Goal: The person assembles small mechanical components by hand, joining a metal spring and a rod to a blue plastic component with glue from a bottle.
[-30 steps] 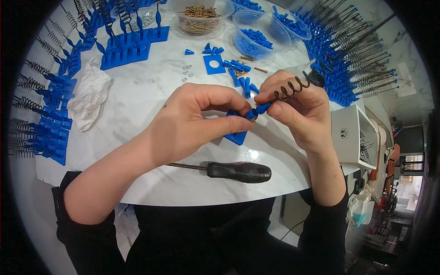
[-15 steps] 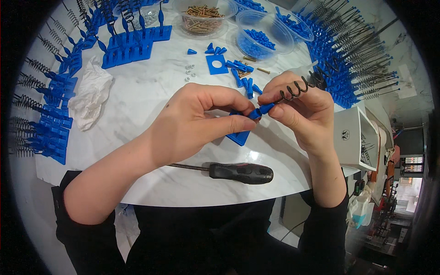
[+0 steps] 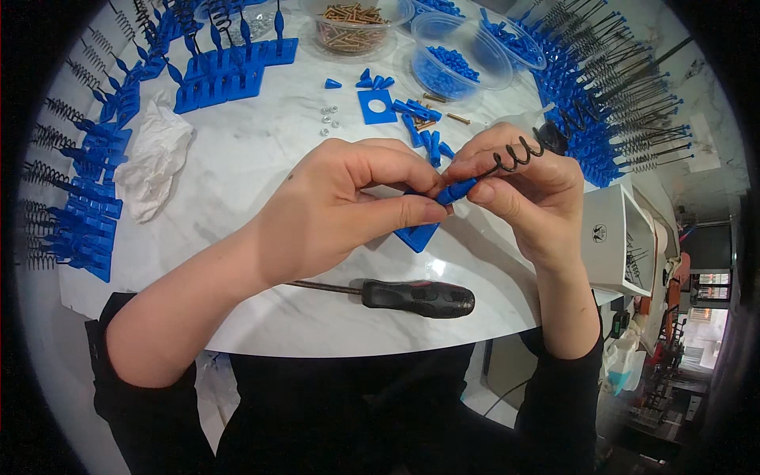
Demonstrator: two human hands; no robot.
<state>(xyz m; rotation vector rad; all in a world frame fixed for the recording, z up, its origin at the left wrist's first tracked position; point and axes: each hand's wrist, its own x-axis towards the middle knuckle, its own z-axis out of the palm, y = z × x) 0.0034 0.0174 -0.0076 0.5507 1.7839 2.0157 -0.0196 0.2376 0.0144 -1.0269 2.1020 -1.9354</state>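
My left hand (image 3: 348,190) is closed, thumb and fingers pinching the lower end of a blue plastic cone piece (image 3: 459,191). From the right, my right hand (image 3: 530,194) grips the cone's upper end, where a black coiled spring (image 3: 518,154) rises over its fingers. Below my left fingertips a blue base plate (image 3: 418,237) shows in part; how it joins the cone is hidden. A screwdriver (image 3: 419,299) with a black handle lies on the table nearer to me, its shaft running under my left forearm.
Beyond my hands lie loose blue cones (image 3: 427,142), a square blue plate (image 3: 377,107), small clear nuts (image 3: 326,120) and brass screws (image 3: 457,119). Bowls of screws (image 3: 348,36) and blue parts (image 3: 455,67) stand behind. Finished-looking spring stands (image 3: 229,79), crumpled tissue (image 3: 154,162) and a white box (image 3: 606,237) flank them.
Both hands keep their hold on the blue cone piece and shift only slightly. The spring has moved a little to the right; the whole view has drifted slightly.
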